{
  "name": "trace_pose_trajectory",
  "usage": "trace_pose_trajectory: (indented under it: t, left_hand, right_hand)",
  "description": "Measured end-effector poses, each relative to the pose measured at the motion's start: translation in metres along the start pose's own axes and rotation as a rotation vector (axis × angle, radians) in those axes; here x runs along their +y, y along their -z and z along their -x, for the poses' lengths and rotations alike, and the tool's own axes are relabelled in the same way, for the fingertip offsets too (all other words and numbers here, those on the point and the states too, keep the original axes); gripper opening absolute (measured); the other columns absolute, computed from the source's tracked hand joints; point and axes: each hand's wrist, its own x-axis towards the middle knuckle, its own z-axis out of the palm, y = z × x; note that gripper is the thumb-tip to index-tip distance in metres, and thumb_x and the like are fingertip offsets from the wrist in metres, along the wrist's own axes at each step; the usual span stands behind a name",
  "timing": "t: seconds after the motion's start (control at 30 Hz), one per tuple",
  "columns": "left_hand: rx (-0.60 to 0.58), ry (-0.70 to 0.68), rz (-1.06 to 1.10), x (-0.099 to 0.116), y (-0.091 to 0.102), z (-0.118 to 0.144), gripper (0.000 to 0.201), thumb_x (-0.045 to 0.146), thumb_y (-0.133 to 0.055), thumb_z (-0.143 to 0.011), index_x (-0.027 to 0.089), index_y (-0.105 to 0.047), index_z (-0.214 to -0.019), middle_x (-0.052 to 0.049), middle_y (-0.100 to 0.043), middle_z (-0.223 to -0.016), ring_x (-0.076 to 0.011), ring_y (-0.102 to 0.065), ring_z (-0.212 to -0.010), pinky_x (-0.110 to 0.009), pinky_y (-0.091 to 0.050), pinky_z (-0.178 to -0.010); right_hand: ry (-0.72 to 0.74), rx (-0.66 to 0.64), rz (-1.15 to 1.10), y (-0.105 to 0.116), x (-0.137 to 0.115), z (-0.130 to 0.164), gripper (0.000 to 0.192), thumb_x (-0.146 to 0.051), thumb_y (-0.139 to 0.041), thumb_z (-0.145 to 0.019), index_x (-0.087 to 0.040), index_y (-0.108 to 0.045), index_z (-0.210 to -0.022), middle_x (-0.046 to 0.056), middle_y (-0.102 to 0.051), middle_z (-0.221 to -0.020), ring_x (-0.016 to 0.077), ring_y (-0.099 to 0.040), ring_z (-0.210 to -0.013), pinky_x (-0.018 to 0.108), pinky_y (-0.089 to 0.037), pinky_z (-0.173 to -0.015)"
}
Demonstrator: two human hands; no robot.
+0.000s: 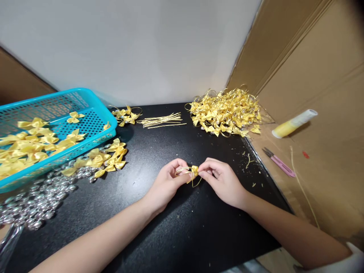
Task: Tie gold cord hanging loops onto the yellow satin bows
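Over the middle of the black table, my left hand (171,181) pinches a thin gold cord that loops out around its fingers. A small yellow ribbon bow (195,170) sits on this cord between the two hands. With thumb and forefinger, my right hand (223,181) grips the bow's right side. The fingertips cover part of the bow, and whether a bell is attached cannot be seen. To the left lie loose yellow bows (113,157) beside a heap of silver bells (36,203).
A turquoise basket (104,108) of yellow bows stands left. Gold twist ties (162,120) lie at the back, near a small bunch of tied bows (125,115). A large pile of bows (224,112) is back right. Pink-handled snips (280,163) and a tube (294,123) rest on cardboard.
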Motion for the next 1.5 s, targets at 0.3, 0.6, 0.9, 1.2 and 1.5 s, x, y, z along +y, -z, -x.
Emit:
trace_pose_trajectory:
  t: [0.3, 0.6, 0.9, 1.2, 1.5]
  left_hand:
    - [0.000, -0.009, -0.038, 0.000, -0.001, 0.000, 0.028, 0.021, -0.077, -0.067, 0.017, -0.051, -0.073, 0.007, -0.054, -0.060, -0.0066, -0.045, -0.059, -0.019, -0.033, -0.059]
    - [-0.003, -0.006, -0.039, 0.003, -0.003, -0.001, 0.028, 0.021, -0.077, -0.065, 0.017, -0.051, -0.072, 0.006, -0.053, -0.058, -0.0066, -0.043, -0.057, -0.019, -0.032, -0.057]
    - [-0.024, 0.003, -0.023, -0.001, 0.001, -0.002, 0.030, 0.024, -0.079, -0.066, 0.017, -0.051, -0.075, 0.006, -0.055, -0.062, -0.0079, -0.048, -0.061, -0.021, -0.036, -0.063]
    - [-0.041, 0.007, -0.018, 0.002, 0.001, -0.004, 0.032, 0.024, -0.081, -0.063, 0.017, -0.051, -0.073, 0.006, -0.054, -0.063, -0.0078, -0.048, -0.061, -0.020, -0.035, -0.062]
    - [-0.018, 0.005, -0.013, 0.002, 0.001, -0.004, 0.031, 0.023, -0.080, -0.064, 0.017, -0.052, -0.072, 0.006, -0.055, -0.062, -0.0077, -0.048, -0.059, -0.021, -0.034, -0.060]
  right_hand:
    - [0.081, 0.003, 0.113, 0.002, -0.005, 0.002, 0.013, -0.011, -0.057, -0.086, -0.018, -0.066, -0.079, -0.001, -0.055, -0.070, 0.0104, -0.050, -0.061, 0.023, -0.041, -0.059]
    - [0.151, -0.003, 0.142, 0.004, -0.008, 0.000, 0.014, -0.010, -0.056, -0.087, -0.018, -0.064, -0.078, -0.001, -0.054, -0.069, 0.0106, -0.049, -0.061, 0.023, -0.040, -0.058]
    - [-0.060, -0.046, -0.097, 0.000, 0.002, -0.003, 0.009, -0.019, -0.057, -0.084, -0.019, -0.064, -0.078, 0.000, -0.055, -0.072, 0.0126, -0.051, -0.065, 0.027, -0.042, -0.062]
    - [-0.180, -0.093, -0.282, -0.002, 0.004, -0.004, 0.011, -0.029, -0.062, -0.081, -0.019, -0.063, -0.079, 0.000, -0.057, -0.073, 0.0131, -0.054, -0.068, 0.027, -0.045, -0.065]
    - [-0.142, 0.000, -0.220, -0.006, 0.002, -0.002, 0.007, -0.027, -0.062, -0.080, -0.019, -0.063, -0.080, 0.000, -0.058, -0.072, 0.0131, -0.055, -0.066, 0.028, -0.046, -0.063]
